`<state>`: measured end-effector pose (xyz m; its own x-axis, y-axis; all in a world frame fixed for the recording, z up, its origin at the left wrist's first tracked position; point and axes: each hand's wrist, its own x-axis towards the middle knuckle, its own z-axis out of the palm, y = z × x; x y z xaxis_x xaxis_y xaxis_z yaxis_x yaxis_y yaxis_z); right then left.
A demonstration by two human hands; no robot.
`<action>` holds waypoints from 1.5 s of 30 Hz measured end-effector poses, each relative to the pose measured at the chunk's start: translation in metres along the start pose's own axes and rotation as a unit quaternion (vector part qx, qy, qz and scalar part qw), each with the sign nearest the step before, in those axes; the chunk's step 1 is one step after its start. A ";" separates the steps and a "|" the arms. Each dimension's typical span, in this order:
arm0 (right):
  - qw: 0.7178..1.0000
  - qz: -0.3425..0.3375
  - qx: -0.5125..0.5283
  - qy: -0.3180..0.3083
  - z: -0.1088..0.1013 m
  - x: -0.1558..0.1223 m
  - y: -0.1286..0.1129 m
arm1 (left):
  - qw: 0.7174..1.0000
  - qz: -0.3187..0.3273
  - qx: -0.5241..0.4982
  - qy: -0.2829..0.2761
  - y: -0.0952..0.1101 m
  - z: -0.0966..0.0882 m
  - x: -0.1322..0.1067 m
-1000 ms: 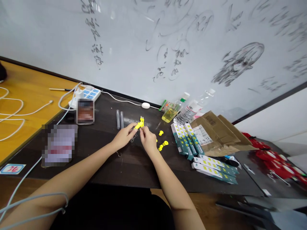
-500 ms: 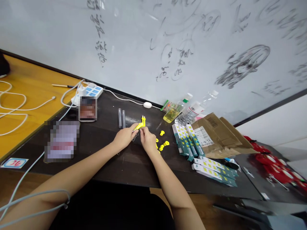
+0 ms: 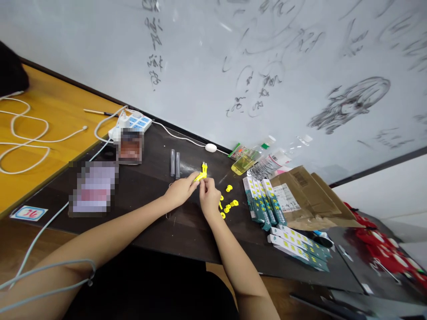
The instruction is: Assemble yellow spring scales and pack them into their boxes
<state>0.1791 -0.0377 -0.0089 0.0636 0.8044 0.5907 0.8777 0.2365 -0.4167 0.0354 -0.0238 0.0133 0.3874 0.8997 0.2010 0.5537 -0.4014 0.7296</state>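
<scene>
Over the middle of the dark table, my left hand [image 3: 181, 193] pinches a small yellow plastic piece [image 3: 200, 177]. Close beside it is my right hand [image 3: 210, 198], fingers curled together at the piece's lower end; whatever they hold is too small to make out. Two upright-looking yellow stems with pale tips [image 3: 204, 167] show just beyond the fingertips. A thin pale thread [image 3: 168, 216] peeks out below my left wrist. Several loose yellow plastic pieces [image 3: 234, 203] lie right of my right hand. Behind my left hand lie two clear tubes [image 3: 172, 162], side by side.
Teal-and-white slim boxes [image 3: 258, 202] lie at the right, by an opened cardboard box [image 3: 300, 195]. Bottles [image 3: 247, 162] stand or lean near the whiteboard [image 3: 200, 66]. On the left are a power strip [image 3: 142, 124], white cables [image 3: 46, 140] and a blurred-out flat item [image 3: 95, 186].
The camera view has shifted a little, so the scene sits slightly further right. Both hands stay together at the yellow piece; a thread loop seen between them earlier is no longer visible.
</scene>
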 end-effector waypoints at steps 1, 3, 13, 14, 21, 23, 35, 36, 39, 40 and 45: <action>1.000 0.003 0.027 0.013 -0.001 0.000 -0.001 | 0.998 -0.004 -0.059 0.002 0.000 0.001 0.000; 0.995 -0.003 0.096 0.028 -0.002 0.001 -0.002 | 0.983 -0.027 -0.183 -0.014 0.001 0.004 0.000; 0.949 0.006 0.309 0.055 -0.001 0.005 -0.002 | 0.830 -0.130 -0.523 -0.141 0.011 0.002 0.002; 0.951 0.004 0.304 0.064 -0.001 0.005 -0.002 | 0.819 -0.132 -0.539 -0.149 0.011 0.002 0.002; 0.977 -0.026 0.207 0.035 -0.007 0.008 0.009 | 0.761 -0.147 -0.605 -0.181 0.014 -0.006 0.000; 0.981 -0.006 0.192 0.038 -0.011 0.012 0.015 | 0.752 -0.134 -0.623 -0.170 0.013 -0.017 0.004; 0.910 0.087 0.399 -0.070 -0.008 0.012 -0.005 | 0.801 -0.119 -0.575 -0.121 0.015 0.001 -0.001; 0.908 0.091 0.400 -0.083 -0.008 0.011 -0.005 | 0.806 -0.110 -0.570 -0.116 0.014 0.002 0.000; 0.904 0.088 0.400 -0.123 -0.009 0.010 -0.004 | 0.846 -0.085 -0.519 -0.090 0.008 0.003 0.003; 0.901 0.087 0.402 -0.135 -0.009 0.010 -0.003 | 0.864 -0.076 -0.491 -0.077 0.006 0.003 0.005; 0.914 0.064 0.369 -0.158 -0.014 0.011 0.000 | 0.953 -0.037 -0.300 -0.025 -0.002 0.001 0.007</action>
<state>0.1862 -0.0361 0.0076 -0.0989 0.9411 0.3233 0.3059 0.3379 -0.8901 0.0380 -0.0170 0.0129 0.4065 0.9064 0.1151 0.0649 -0.1543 0.9859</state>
